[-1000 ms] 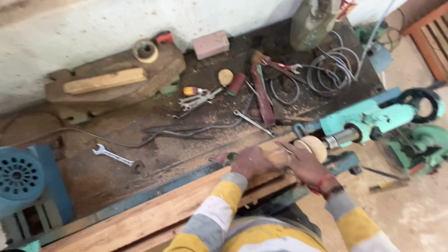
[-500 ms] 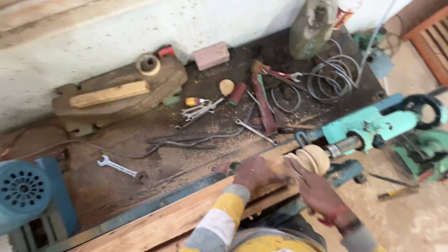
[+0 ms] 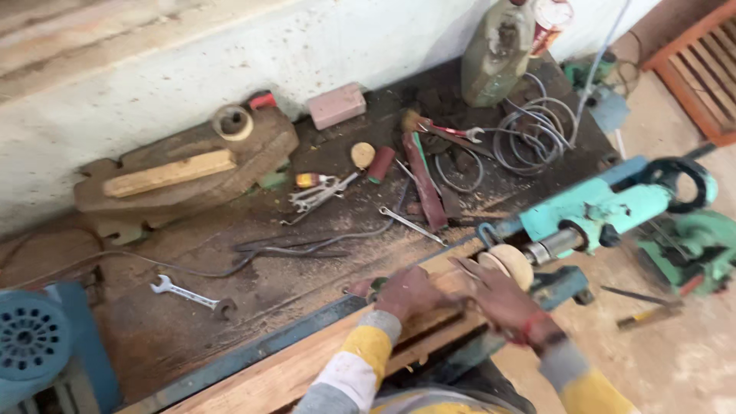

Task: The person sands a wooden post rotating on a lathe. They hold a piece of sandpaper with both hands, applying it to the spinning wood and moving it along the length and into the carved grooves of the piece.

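My left hand (image 3: 410,295) rests knuckles-up on a long wooden plank (image 3: 299,368) that lies along the lathe bed. Its fingers are curled, and I cannot tell if it grips anything. My right hand (image 3: 497,295) is beside it with fingers spread, its fingertips by a pale round wooden piece (image 3: 515,261). That piece sits against the metal spindle of a teal lathe tailstock (image 3: 590,211). Both sleeves are yellow, grey and white.
On the dusty bench behind lie a spanner (image 3: 188,294), pliers and small tools (image 3: 318,192), a red-handled file (image 3: 425,184), a wire coil (image 3: 529,134), a plastic jug (image 3: 498,50), a pink brick (image 3: 336,105) and stacked wood blocks (image 3: 184,165). A blue motor (image 3: 31,341) stands far left.
The view has swung a little. My right hand has shifted slightly left beside the round piece with fingers spread. My left hand stays on the plank.
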